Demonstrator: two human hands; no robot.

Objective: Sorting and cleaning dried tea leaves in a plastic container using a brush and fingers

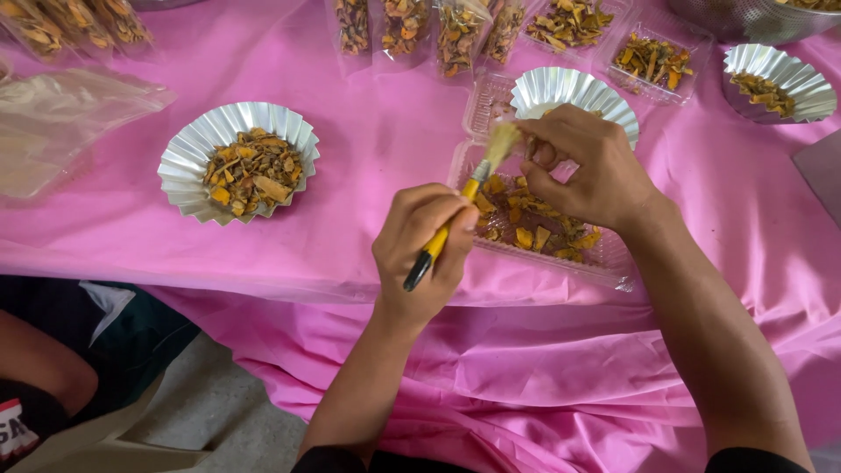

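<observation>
- At the far left a crinkled clear plastic bag [61,114] lies flat on the pink tablecloth [368,158], thin, glossy cloth that drapes in loose folds over the table edge. A snagged sleeve or knee could drag it, and everything on it would slide.
- The fluted foil cup [238,159] holds a heap of dry orange-yellow slices. It looks light and thin-walled, so a nudge could tip it and scatter the chips.
- Your left hand [422,254] is closed in a fist round the yellow handle of a small brush [464,197]. Its pale bristles angle up to meet your right fingers. Press too hard and the brittle piece may snap or flick away.
- Your right hand [589,168] pinches a small dried piece [531,147] between curled fingertips, directly over the clear plastic tray [613,263]. The piece is mostly hidden by your fingers; a loose pinch could drop it.
- That tray sits close to the table edge, flimsy and shallow, so your wrist could push it off.
- Behind it stands a seemingly empty foil cup [569,92], and a partly filled one [780,83] sits at the right.
</observation>
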